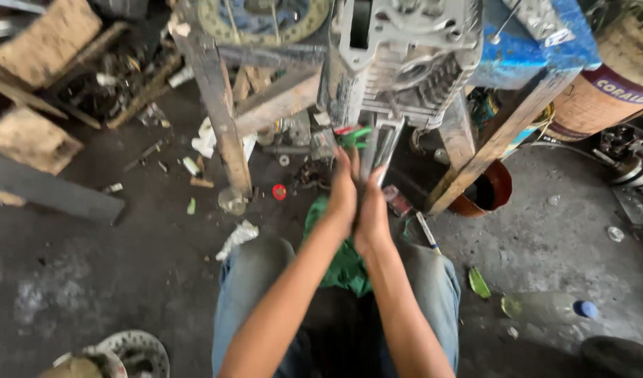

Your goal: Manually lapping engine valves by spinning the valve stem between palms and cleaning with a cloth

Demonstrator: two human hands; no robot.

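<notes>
Left hand (344, 192) and right hand (372, 210) pressing together, palms clasping thin metal rods (377, 143) hanging from grey engine block (405, 49) at 12 o'clock. Green cloth (346, 269) lying over knees. Brown drum with purple label band (601, 87) standing at 2 o'clock. Clear bottle with blue cap (549, 308) lying at 4 o'clock. Red cap (279, 192) sitting at 10 o'clock of hands.

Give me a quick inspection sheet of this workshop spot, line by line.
Surface: grey concrete floor, stained and dusty.
Job's things: finned engine block on a wooden stand; long metal rods hang beneath it.
Clutter: plastic bottle, red cap, green cloth, paper scraps.
Grips: left hand and right hand pressed together around the rods.
Cables: nothing seen clearly.
Surroundings: brown bucket, brake disc, timber offcuts.
</notes>
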